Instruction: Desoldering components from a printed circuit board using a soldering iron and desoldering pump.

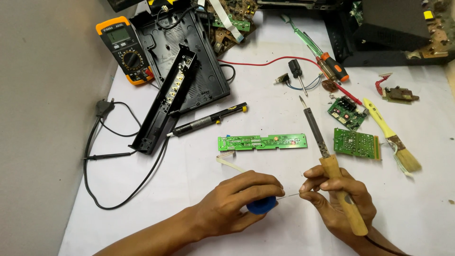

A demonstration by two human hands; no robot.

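Note:
My left hand (241,199) rests on the white table, its fingers closed over a blue spool of solder (262,205). A thin solder wire (290,195) runs from the spool to the fingertips of my right hand (334,196). That hand also grips the wooden handle of a soldering iron (327,159), whose metal tip points up and away, past the end of a long green circuit board (262,141). A white ribbon cable (231,163) trails from the board's left end toward my left hand.
Two small green boards (356,142) (347,113), a yellow-handled brush (392,138) and screwdrivers (327,61) lie to the right. A desoldering pump (208,120), black plastic casing (182,61), a long black panel (165,100) and an orange multimeter (125,47) sit at left.

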